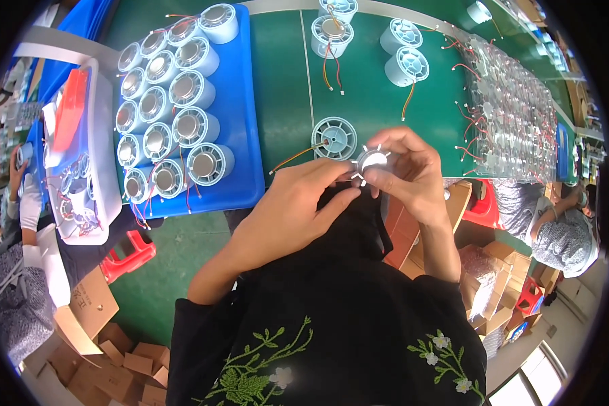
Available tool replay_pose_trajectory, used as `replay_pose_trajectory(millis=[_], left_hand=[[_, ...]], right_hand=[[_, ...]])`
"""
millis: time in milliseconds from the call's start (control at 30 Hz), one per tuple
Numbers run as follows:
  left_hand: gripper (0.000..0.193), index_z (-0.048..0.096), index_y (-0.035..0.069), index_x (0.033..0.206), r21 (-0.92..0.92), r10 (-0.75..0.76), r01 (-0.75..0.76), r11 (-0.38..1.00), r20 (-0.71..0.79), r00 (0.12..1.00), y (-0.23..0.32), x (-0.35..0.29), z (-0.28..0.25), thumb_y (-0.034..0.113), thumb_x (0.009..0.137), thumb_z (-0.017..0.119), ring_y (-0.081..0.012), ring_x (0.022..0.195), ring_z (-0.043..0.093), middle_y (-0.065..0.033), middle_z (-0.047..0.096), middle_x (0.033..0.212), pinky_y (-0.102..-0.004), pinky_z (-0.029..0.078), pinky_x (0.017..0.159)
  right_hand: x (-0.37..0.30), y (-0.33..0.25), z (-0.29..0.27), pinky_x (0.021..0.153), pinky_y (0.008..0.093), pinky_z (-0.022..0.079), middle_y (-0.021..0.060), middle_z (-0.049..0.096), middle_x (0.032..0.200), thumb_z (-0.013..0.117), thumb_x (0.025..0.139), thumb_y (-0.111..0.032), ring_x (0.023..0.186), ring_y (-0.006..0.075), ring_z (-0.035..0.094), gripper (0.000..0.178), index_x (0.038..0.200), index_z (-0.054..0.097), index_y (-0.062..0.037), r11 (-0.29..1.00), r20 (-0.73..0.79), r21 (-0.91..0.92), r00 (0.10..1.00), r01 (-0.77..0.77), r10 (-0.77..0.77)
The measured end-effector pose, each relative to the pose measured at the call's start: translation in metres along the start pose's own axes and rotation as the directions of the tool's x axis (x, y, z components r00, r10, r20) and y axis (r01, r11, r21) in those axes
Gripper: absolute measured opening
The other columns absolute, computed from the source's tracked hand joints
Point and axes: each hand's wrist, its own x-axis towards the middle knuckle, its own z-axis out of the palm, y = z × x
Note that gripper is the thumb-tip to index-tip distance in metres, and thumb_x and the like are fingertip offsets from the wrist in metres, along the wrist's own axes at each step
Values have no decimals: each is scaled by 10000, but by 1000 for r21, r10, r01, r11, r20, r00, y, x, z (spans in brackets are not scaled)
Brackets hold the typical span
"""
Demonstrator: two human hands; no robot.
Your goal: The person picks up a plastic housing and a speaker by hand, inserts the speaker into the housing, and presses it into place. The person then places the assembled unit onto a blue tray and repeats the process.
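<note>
A small round silver part (373, 161) with white prongs around its rim is held in front of me, just above the table's near edge. My right hand (416, 172) pinches it between thumb and curled fingers. My left hand (294, 206) meets its left side with bent fingers; the fingertips are partly hidden there. Just behind my hands, a light-blue round housing (334, 138) with a spoked face lies on the green table, its orange-and-dark wire stretching left.
A blue tray (240, 135) at left holds rows of light-blue housings with silver discs. More housings (331, 34) (411, 66) stand farther back. Stacked clear plastic trays (511, 101) with wired parts lie at right. A white bin (101, 169) stands far left. Co-workers sit on both sides.
</note>
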Motion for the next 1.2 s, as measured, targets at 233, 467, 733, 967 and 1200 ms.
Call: replay_pose_trajectory(millis=[233,467,733,967,1200], left_hand=[[120,667,-15,973,-54,-80,80,995,6,997,-12,1,0,-11,860,628,-144,588,596,-98,655,784,-248,447,523],[82,686,6,915,58,-24,30,998,-95,995,-26,4,-2,-14,854,635,-144,544,555,-92,634,748,-263,419,501],[104,694,31,905,449,154,10,893,-327,932,-42,-6,9,5,805,685,-223,595,579,-81,600,774,-308,438,519],[86,670,53,867,519,98,88,850,-319,943,-54,-13,16,44,783,684,-241,688,608,-58,572,826,-350,466,534],[89,672,50,879,552,64,130,824,-319,946,-59,-12,19,34,791,678,-242,674,603,-60,587,815,-350,471,562]], right_hand=[[6,14,-10,694,262,552,99,647,957,679,791,123,820,141,644,364,1118,563,14,1000,-39,2,999,-18,18],[12,13,2,756,281,548,93,633,1050,694,772,118,873,158,642,404,1155,622,13,985,27,-141,995,103,-100],[27,14,14,712,295,524,100,617,1099,722,743,88,960,200,619,405,1127,671,-32,674,78,-705,969,221,-235],[32,16,18,708,320,523,102,629,1064,754,711,47,919,253,601,395,1090,694,-44,474,179,-808,913,349,-367],[34,21,15,730,338,518,90,614,1083,761,706,31,896,246,580,387,1080,707,-51,465,215,-801,906,378,-365]])
